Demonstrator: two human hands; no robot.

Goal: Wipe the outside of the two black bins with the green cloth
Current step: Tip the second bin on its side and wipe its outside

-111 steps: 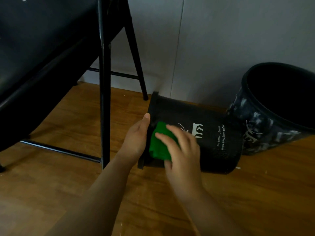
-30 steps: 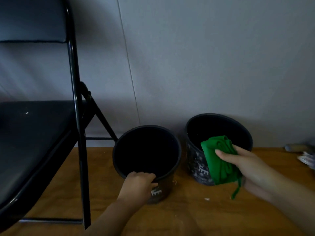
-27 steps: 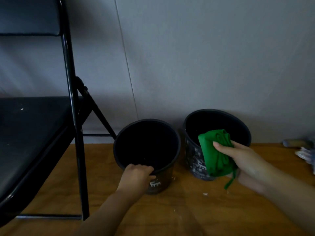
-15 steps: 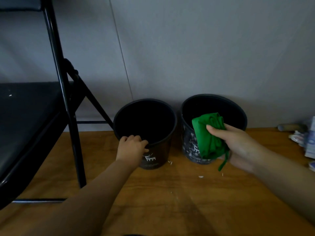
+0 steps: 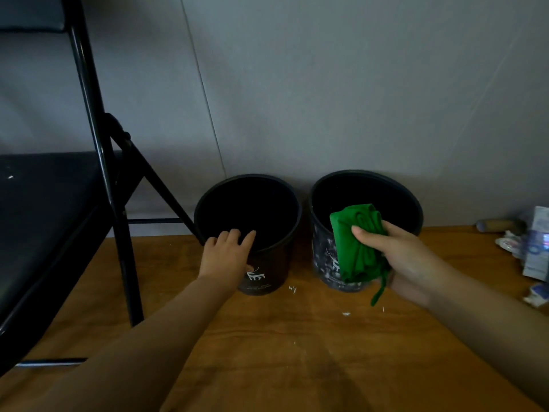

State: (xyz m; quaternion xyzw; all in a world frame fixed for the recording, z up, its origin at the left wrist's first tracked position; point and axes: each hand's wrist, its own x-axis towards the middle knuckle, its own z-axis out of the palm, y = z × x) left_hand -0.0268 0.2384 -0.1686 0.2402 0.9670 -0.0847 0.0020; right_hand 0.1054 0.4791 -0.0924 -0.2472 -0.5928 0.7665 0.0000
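Two black bins stand upright side by side on the wooden floor against the wall. The left bin [image 5: 277, 273] is plain with a small white print. The right bin [image 5: 322, 257] has a speckled pattern. My left hand [image 5: 225, 258] rests on the left bin's near rim, with its fingers stretched over the edge and its thumb against the front wall. My right hand [image 5: 407, 258] grips the folded green cloth [image 5: 353, 248] just in front of the right bin's front wall and rim. A loose cloth strand hangs below my hand.
A black folding chair [image 5: 118, 233] stands at the left, with its rear leg close to the left bin. The grey wall [image 5: 326, 99] runs right behind both bins. Papers and small packages [image 5: 534, 251] lie at the far right. White crumbs dot the floor.
The left bin, which lay on its side under the cloth, now stands upright. My left hand's fingers have straightened from their curl over its rim. My right hand still holds the cloth by the right bin.
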